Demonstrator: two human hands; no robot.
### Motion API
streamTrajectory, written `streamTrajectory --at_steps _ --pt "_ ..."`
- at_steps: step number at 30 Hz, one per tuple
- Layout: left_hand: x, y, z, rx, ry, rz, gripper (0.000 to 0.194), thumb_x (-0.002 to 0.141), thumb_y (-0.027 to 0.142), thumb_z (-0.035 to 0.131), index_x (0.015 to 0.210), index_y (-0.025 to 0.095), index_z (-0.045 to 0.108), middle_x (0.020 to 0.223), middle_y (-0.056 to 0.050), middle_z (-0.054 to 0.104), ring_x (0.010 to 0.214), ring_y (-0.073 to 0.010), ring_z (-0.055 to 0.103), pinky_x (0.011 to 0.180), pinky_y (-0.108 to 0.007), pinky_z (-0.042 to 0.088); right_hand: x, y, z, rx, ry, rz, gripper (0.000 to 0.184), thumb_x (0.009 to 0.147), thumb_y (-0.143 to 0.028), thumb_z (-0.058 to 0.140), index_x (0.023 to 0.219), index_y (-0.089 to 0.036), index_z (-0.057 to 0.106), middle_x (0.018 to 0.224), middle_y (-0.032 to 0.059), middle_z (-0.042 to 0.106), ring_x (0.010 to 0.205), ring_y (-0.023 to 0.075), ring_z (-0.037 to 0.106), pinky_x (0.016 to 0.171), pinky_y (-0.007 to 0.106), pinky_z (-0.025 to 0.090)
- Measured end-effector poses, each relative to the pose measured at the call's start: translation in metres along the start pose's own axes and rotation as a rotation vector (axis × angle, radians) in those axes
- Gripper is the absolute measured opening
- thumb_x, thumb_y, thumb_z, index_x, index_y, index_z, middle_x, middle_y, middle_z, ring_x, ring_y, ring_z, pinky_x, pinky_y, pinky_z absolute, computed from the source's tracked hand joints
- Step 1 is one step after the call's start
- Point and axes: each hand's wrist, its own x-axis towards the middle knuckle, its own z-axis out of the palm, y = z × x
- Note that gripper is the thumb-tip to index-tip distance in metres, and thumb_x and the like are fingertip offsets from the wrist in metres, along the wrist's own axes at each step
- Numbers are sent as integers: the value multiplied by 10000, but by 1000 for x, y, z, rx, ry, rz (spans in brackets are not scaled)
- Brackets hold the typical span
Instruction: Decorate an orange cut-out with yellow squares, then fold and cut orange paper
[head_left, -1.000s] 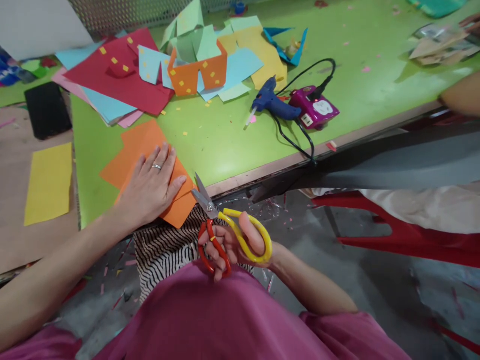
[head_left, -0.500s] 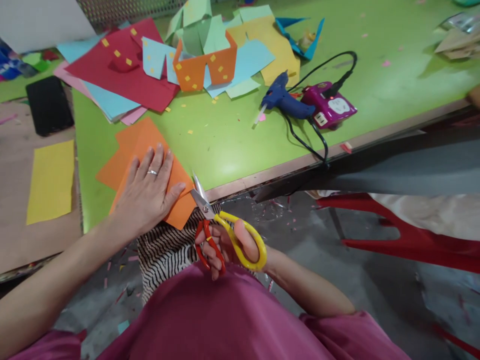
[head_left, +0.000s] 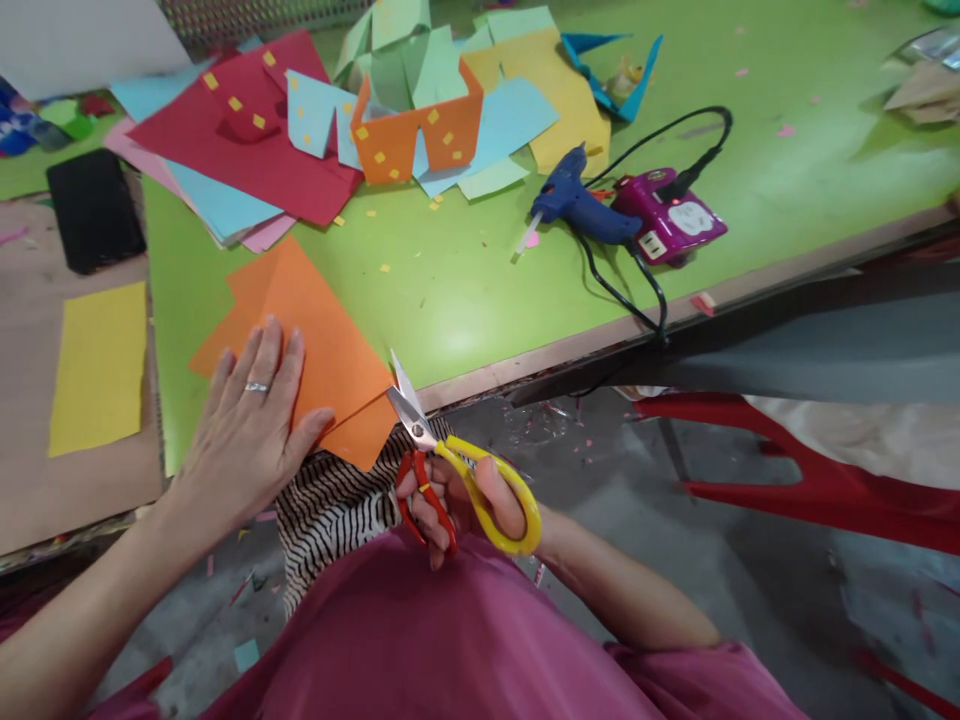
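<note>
Orange paper [head_left: 322,340] lies at the table's near left corner, with a folded or layered part reaching past the edge. My left hand [head_left: 251,410] rests flat on its left side, fingers stretched out and a ring on one of them. In my right hand [head_left: 465,500] is a pair of scissors [head_left: 418,430] with one yellow and one red handle. The blades are parted, and their tips are at the right corner of the orange paper. I cannot tell whether they touch it. Part of the paper is hidden beneath my left hand.
A blue glue gun [head_left: 577,205] lies beside a purple power adapter [head_left: 675,220] with a black cord. Behind are paper glasses [head_left: 382,140], red paper [head_left: 300,180] and other coloured sheets. At left lie a black phone [head_left: 96,210] and yellow paper [head_left: 97,365]. A red chair [head_left: 750,480] stands at right.
My left hand has slid left and down across the orange paper, uncovering more of it. The scissors stay in my right hand, blades still parted. The whole view has shifted slightly.
</note>
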Motion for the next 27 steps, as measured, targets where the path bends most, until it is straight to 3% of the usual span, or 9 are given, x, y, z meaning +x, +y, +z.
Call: streamTrajectory --at_steps 5,7,10,12,17,22,27 --pt "-6 -4 -4 20 -94 -51 905 1009 668 156 1633 20 259 1720 -235 225 1607 -391 196 1319 -567 113 -1 -4 -1 -38 -1 24 843 856 -892 461 1140 -118 636 750 3 587 592 114 541 561 283 572" --pt "2 2 -14 47 -106 -77 928 983 705 150 1601 43 355 1700 -209 310 1588 -395 258 1320 -543 99 -1 -5 -1 -47 -5 22 836 852 -891 472 1147 -124 625 748 -7 580 579 109 529 573 296 580" --pt "20 13 -27 96 -91 -95 874 986 689 147 1473 77 538 1626 -204 455 1551 -406 346 1297 -599 136 0 -4 0 -49 -17 38 817 854 -888 475 1109 -127 627 756 -14 567 580 100 533 561 276 564" --pt "33 20 -29 77 -53 -68 806 1014 628 187 1410 44 578 1630 -249 427 1548 -402 354 1283 -612 199 1 -4 0 -53 -11 42 815 852 -891 475 1090 -127 632 760 -16 563 580 95 540 545 256 548" --pt "47 23 -7 34 -60 -13 859 1024 636 164 1606 23 315 1696 -248 297 1600 -376 235 1286 -588 177 2 -4 0 -30 -1 27 802 865 -880 470 1100 -134 651 765 -14 572 572 91 535 513 230 527" --pt "38 12 4 36 -92 -2 843 1026 614 203 1658 57 200 1723 -223 244 1619 -370 166 1295 -587 105 4 -6 -1 -30 -66 36 799 867 -875 476 1093 -131 659 736 -14 581 590 98 540 517 226 536" --pt "37 10 3 20 -77 4 861 1016 633 229 1670 78 158 1736 -207 211 1621 -374 151 1297 -581 93 5 -4 -1 19 -26 47 832 821 -911 496 1087 -137 644 723 -30 549 553 85 502 467 208 498"
